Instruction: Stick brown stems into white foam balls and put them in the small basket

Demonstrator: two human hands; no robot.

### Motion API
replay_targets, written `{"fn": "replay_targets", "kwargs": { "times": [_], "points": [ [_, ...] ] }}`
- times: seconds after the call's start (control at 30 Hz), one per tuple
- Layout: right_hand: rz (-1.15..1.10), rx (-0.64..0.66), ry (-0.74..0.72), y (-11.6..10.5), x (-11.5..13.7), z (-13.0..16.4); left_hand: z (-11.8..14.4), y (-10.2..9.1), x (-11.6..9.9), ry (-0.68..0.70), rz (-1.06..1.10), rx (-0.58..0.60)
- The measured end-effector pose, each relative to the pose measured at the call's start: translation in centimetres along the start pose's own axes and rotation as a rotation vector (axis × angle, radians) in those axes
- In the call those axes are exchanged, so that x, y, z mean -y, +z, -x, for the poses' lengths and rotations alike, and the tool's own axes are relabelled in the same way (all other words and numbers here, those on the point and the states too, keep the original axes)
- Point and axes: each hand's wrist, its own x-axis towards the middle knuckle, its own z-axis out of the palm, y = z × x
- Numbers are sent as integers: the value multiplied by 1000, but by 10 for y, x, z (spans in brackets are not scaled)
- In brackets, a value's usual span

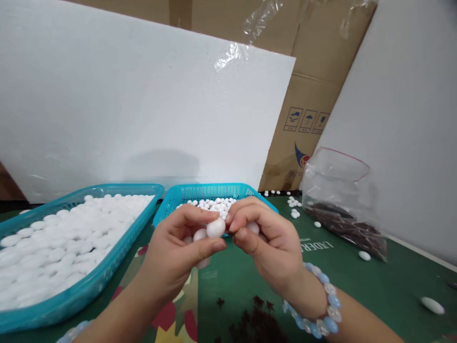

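My left hand [185, 238] pinches a white ball [216, 228] between thumb and forefinger, and more white balls [200, 234] are tucked in its curled fingers. Close beside it, my right hand [267, 233] has its thumb and forefinger pressed together near that ball. A small dark bit seems to show at those fingertips, too small to name. Another white ball [253, 227] sits inside the right hand's fingers. Behind the hands stands a blue plastic basket [171, 199] with white balls in it, partly hidden by them.
A larger blue tray [107, 276] full of white balls fills the left. To the right stands a clear bag [342, 224] of dark brown pieces. Loose white balls [364, 256] and brown bits [257, 326] lie on the green mat [339, 286]. A white board [143, 105] leans behind.
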Motion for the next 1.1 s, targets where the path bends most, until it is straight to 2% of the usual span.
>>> {"fn": "replay_targets", "kwargs": {
  "times": [0.27, 0.63, 0.93, 1.1],
  "points": [
    [60, -3, 5, 0, -1, 1, -2, 2, 0, 13, -50, -54],
    [132, 27, 35, -4, 0, -1, 2, 2, -2, 44, -113, -68],
    [101, 46, 51, -2, 3, 1, 4, 0, -2, 76, -176, 63],
    [34, 72, 87, -3, 2, 1, 8, 0, -5, 159, -260, 103]
  ]
}}
